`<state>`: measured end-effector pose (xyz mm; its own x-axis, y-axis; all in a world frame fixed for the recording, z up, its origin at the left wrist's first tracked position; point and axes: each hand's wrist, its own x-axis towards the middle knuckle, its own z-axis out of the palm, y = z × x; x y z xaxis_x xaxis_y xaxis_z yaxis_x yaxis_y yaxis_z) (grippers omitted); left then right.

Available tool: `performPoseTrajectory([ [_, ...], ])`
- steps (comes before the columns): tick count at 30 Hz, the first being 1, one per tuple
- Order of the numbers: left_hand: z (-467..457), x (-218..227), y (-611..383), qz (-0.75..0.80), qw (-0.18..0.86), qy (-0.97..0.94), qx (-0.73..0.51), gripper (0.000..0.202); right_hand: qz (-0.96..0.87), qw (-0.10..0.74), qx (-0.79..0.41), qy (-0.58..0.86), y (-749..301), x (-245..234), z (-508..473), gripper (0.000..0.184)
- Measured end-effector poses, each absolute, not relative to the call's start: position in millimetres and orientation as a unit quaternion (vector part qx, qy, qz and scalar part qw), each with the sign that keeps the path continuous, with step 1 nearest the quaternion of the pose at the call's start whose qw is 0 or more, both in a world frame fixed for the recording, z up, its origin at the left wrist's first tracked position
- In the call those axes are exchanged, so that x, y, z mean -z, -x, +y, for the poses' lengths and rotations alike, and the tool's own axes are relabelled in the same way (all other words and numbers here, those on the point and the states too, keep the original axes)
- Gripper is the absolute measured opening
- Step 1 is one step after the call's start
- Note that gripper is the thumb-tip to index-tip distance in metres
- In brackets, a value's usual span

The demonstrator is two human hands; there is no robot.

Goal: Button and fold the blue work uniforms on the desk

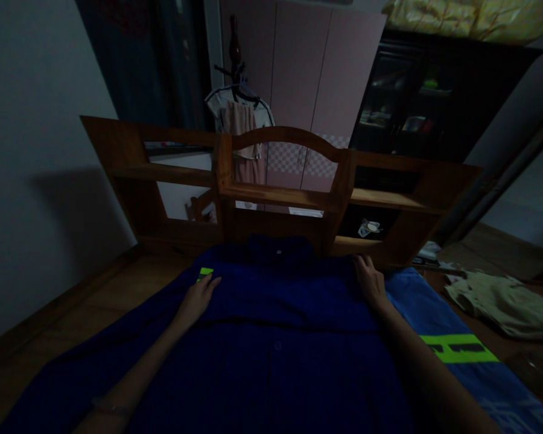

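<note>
A dark blue collared shirt point(271, 307) lies spread out in front of me, its collar toward the wooden headboard. A small pale label shows inside the collar, and a button sits on the front. My left hand point(199, 295) rests on the left shoulder area with fingers stretched out, beside a small lime-green patch point(206, 272). At the right shoulder edge, my right hand point(369, 280) has its fingers bent over the fabric, closed on it. The fingertips there are partly hidden in the dim light.
Beyond the shirt stands a wooden headboard point(280, 194) with open shelves. A blue cloth with a lime-green stripe point(459, 348) lies under the shirt at right. Farther right are pale folded clothes point(502, 301). A coat rack point(234, 48) with hanging clothes and a pink wardrobe point(298, 72) stand behind.
</note>
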<state>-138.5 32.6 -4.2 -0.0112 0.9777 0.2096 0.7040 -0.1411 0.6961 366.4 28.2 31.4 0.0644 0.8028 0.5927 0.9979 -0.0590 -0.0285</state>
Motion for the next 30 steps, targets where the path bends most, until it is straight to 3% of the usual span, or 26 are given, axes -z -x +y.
performPoseTrajectory([
  [4,33.2,5.3,138.5,0.616,0.187,-0.687,-0.337,0.042,-0.6,0.194,0.256,0.733,-364.3,-33.1,27.2,0.034],
  [8,33.9,6.7,139.9,0.627,0.163,-0.688,-0.327,0.044,-0.609,0.253,0.287,0.695,-348.2,-52.1,13.0,0.04],
  [12,31.3,3.9,139.2,0.635,0.146,-0.682,-0.333,0.044,-0.694,0.294,0.218,0.62,-323.0,-64.5,-18.4,0.048],
  [17,26.6,-1.4,138.2,0.65,0.125,-0.676,-0.324,0.04,-0.733,0.211,0.146,0.63,-317.6,-32.7,-41.6,0.06],
  [22,27.7,2.9,142.3,0.675,0.094,-0.67,-0.295,0.037,-0.732,0.141,0.151,0.649,-325.4,2.6,-40.9,0.059],
  [30,21.9,-3.4,129.3,0.713,0.071,-0.649,-0.257,0.043,-0.733,0.164,0.141,0.645,-324.8,0.4,-44.1,0.077],
])
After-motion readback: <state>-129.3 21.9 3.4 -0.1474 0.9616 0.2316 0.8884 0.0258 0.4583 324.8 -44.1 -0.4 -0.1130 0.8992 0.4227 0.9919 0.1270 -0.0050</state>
